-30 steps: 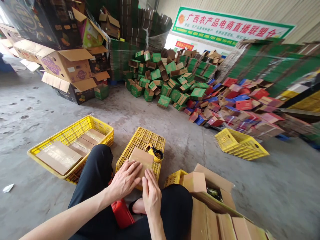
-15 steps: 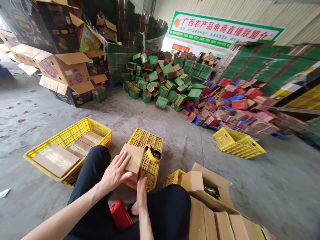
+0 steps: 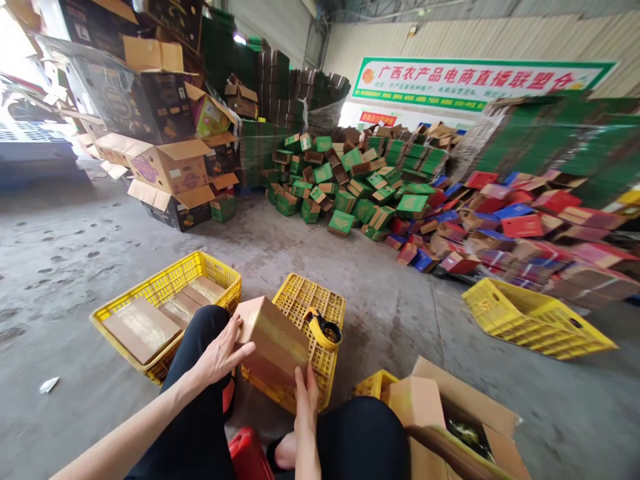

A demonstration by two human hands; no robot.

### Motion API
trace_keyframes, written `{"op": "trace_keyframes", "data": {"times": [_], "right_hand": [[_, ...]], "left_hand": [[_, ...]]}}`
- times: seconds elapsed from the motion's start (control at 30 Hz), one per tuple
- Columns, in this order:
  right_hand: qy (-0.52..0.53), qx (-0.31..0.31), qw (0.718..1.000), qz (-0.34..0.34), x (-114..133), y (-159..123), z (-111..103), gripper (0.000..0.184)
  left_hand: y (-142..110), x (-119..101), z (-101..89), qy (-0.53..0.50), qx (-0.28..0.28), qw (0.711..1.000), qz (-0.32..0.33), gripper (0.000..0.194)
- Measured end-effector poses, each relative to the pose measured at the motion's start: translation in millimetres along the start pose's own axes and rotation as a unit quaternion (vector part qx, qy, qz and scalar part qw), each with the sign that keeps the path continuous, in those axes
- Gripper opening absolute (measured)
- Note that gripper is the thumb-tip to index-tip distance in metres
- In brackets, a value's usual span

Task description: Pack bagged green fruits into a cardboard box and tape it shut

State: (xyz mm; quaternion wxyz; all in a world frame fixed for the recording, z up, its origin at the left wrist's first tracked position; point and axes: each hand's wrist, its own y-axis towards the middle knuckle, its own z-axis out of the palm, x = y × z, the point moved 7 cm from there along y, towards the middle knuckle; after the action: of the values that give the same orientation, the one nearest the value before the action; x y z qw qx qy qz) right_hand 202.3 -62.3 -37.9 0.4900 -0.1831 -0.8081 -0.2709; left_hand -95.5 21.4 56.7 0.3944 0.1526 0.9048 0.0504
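Clamping a closed brown cardboard box (image 3: 280, 343) between my hands, I have the left grip (image 3: 223, 353) tight on its left end and the right grip (image 3: 306, 393) on its near right corner. The box is tilted over an upturned yellow plastic lattice crate (image 3: 305, 292); whether they touch I cannot tell. Beside it on the crate: a yellow-and-black tape dispenser (image 3: 319, 331). Left: an open yellow plastic basket (image 3: 155, 285) containing taped brown cartons (image 3: 143, 330). Right: an open-flapped brown carton (image 3: 413, 403). Beyond: heaped green cardboard boxes (image 3: 342, 223).
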Motion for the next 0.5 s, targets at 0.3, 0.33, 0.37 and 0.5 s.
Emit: {"op": "trace_keyframes", "data": {"times": [0.3,0.33,0.37,0.5], "right_hand": [[-0.207,-0.09,0.971,-0.079,-2,-4,-57,0.093],[-0.219,-0.087,0.967,-0.094,1,-9,-53,0.091],[-0.231,-0.086,0.964,-0.104,4,-14,-50,0.088],[-0.285,-0.067,0.949,-0.119,8,-25,-39,0.084]], "left_hand": [[-14,26,105.4,-0.12,0.133,0.981,-0.076,0.07],[-15,31,110.8,-0.098,0.122,0.985,-0.07,0.072],[-16,34,114.3,-0.075,0.106,0.99,-0.059,0.074],[-27,31,120.4,0.016,0.048,0.998,0.023,0.076]]}}
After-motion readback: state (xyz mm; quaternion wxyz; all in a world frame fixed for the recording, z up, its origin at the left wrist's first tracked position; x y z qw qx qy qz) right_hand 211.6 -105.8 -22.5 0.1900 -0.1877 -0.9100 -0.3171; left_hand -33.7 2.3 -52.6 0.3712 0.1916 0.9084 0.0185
